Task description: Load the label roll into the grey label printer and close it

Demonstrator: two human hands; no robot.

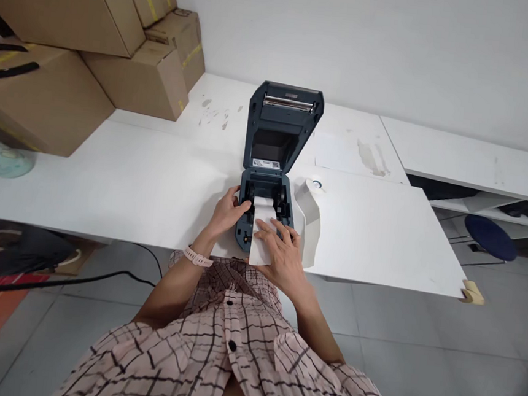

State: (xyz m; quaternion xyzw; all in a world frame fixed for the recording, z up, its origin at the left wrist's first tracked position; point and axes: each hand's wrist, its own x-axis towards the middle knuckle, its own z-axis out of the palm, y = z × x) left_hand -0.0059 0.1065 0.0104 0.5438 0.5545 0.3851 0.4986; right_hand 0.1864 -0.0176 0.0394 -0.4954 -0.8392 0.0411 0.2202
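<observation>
A dark grey label printer (244, 236) stands on the white table with its lid (274, 125) raised. A white label strip (262, 213) runs from inside the printer over its front edge. My left hand (225, 213) grips the printer's left side, thumb over the rim and fingers along the outside. Across the strip lie the fingers of my right hand (282, 252), with the thumb low by its loose end, so the strip is held between them. Right of the printer rests a loose length of white label backing paper (308, 217), partly folded. The roll inside is largely hidden.
Cardboard boxes (140, 79) are stacked at the back left, near a pale green bottle (2, 153). A white table (381, 233) ends at the right with a padded corner (472, 292). Beyond it stands a blue stool (489, 236). Cables hang below left.
</observation>
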